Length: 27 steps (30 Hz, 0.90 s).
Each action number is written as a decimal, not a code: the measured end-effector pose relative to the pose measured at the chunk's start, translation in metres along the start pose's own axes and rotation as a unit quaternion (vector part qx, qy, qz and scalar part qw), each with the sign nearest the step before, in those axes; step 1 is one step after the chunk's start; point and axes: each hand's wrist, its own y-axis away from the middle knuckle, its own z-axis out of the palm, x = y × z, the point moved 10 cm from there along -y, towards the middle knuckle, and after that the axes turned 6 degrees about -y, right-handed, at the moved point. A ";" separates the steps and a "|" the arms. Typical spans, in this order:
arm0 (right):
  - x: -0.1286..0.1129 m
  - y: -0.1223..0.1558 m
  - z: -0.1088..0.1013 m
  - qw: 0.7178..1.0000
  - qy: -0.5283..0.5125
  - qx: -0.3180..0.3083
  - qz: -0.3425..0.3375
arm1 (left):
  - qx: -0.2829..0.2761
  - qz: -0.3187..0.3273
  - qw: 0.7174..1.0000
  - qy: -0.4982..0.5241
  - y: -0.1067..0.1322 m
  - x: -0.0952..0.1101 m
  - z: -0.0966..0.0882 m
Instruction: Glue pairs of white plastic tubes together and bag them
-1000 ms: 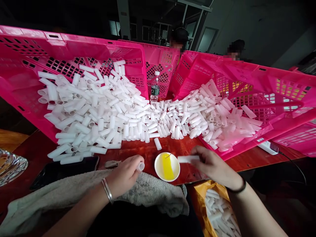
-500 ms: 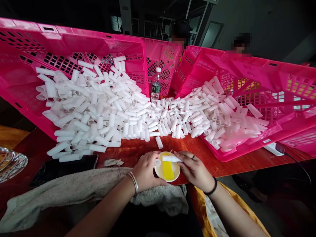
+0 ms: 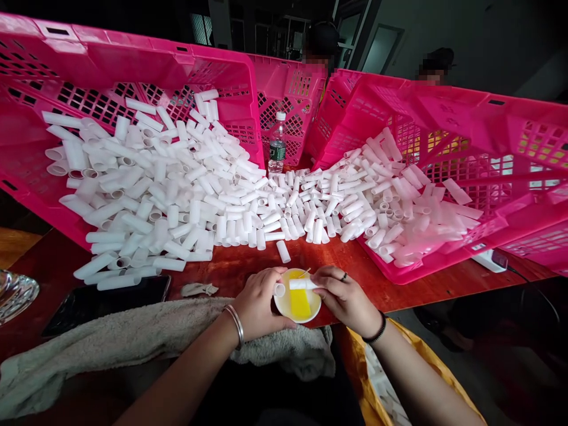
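My left hand [image 3: 257, 302] is closed round a short white tube [image 3: 279, 289], its open end facing right. My right hand [image 3: 344, 296] pinches a longer white tube [image 3: 300, 284] held level, its tip almost touching the short one. Both tubes hover over a small white dish [image 3: 310, 310] of yellow stuff with a thin stick in it. The dish stands on the red-brown table [image 3: 239, 269]. A single white tube [image 3: 283, 251] lies just beyond the dish.
Two tipped pink crates [image 3: 110, 65] [image 3: 465, 130] spill piles of white tubes [image 3: 177, 183] onto the table. A water bottle [image 3: 277, 144] stands between them. A phone [image 3: 106, 296], grey towel [image 3: 133, 334], glass dish [image 3: 13, 293] and yellow bag [image 3: 373, 378] lie near. Two people sit behind.
My two hands came together over the dish, bringing the long tube's end up to the short tube. The view tilted slightly downward.
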 end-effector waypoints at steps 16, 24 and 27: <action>0.009 0.007 0.004 0.998 -0.025 0.003 0.050 | -0.023 0.001 1.000 0.011 0.001 -0.003 0.004; 0.002 0.007 0.001 0.999 -0.037 0.007 0.036 | -0.031 0.002 0.999 0.012 0.000 -0.003 0.006; 0.022 0.011 0.007 0.984 -0.120 -0.016 0.128 | -0.037 -0.001 0.999 0.011 0.002 -0.004 0.007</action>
